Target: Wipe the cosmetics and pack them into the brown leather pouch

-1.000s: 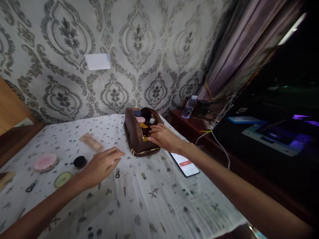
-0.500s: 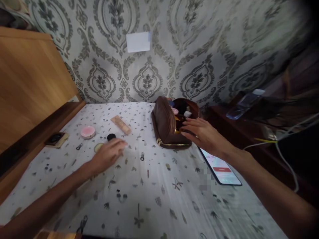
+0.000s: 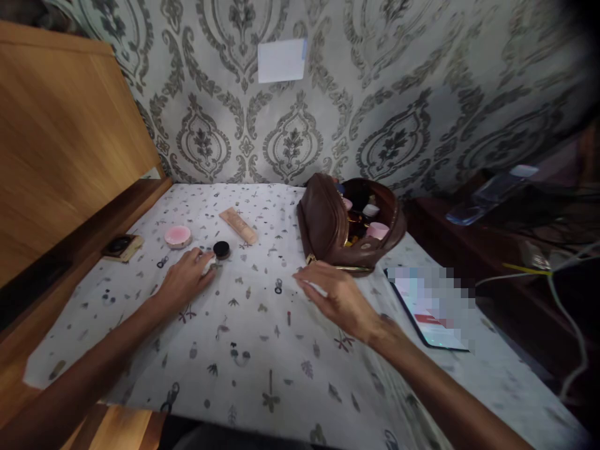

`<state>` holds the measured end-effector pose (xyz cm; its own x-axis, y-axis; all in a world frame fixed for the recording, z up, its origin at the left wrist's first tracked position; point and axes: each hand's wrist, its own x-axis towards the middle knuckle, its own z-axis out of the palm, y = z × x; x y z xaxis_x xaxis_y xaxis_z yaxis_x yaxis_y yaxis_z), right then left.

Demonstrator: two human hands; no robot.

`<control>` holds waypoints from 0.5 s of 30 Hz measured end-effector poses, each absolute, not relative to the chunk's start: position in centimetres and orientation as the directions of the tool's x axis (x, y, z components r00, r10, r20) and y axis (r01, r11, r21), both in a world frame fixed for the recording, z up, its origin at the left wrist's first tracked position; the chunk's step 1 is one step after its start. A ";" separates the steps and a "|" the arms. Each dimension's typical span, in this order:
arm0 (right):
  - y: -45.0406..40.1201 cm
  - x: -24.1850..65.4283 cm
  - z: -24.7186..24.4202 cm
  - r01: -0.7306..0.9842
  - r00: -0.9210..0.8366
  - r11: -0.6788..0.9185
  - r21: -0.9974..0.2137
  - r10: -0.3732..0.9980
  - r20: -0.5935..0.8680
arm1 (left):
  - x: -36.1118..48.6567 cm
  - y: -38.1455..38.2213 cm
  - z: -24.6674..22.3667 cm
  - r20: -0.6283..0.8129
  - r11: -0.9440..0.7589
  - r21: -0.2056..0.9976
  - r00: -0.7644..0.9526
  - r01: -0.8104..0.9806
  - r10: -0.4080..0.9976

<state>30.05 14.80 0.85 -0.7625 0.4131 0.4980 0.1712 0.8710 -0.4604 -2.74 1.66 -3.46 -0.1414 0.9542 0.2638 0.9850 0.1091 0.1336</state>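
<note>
My left hand [image 3: 185, 275] is low over the patterned cloth, fingers bent round a small whitish thing [image 3: 209, 264] that they mostly hide. Right beside its fingertips stands a small jar with a black lid [image 3: 221, 250]. A pink round compact [image 3: 178, 236] and a beige tube [image 3: 239, 225] lie farther back. My right hand [image 3: 335, 294] hovers in front of the brown cosmetics bag [image 3: 323, 215], fingers stretched out and thumb apart, with nothing visible in it. The bag gapes open, showing a pink-topped container [image 3: 377, 231] and a white cap [image 3: 371, 210].
A phone [image 3: 434, 319] with its screen lit lies to the right. A small square case [image 3: 122, 247] sits by the wooden panel [image 3: 70, 112] on the left. Beyond the right edge are a clear bottle [image 3: 490, 194] and white cables [image 3: 574, 337]. Patterned wallpaper [image 3: 290, 137] rises behind.
My right hand has left the bag's opening and moved left, over the cloth. My left hand now has its fingers around something whitish; the pale round item near it no longer shows. The view has shifted.
</note>
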 end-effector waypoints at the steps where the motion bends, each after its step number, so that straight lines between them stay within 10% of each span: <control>1: 14.2 29.1 0.1 0.157 -0.772 0.840 -0.520 0.433 0.465 | -2.7 1.7 -3.5 0.257 0.126 0.127 -0.155 0.984 0.954; 9: 9.7 23.2 -3.0 0.050 -0.817 0.098 -0.994 0.576 0.015 | 2.9 2.3 0.1 0.370 -0.142 0.571 -0.099 0.809 0.924; 15: 8.3 21.8 -3.7 -0.202 -0.772 -0.285 -0.937 0.635 -0.027 | 6.2 3.6 0.5 0.455 -0.303 0.613 -0.012 0.730 0.890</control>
<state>21.83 8.27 -3.72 -0.7722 0.6349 -0.0269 -0.2017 -0.2851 -0.9370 6.24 3.63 0.54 -0.0121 0.8902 0.4555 0.7299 -0.3035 0.6125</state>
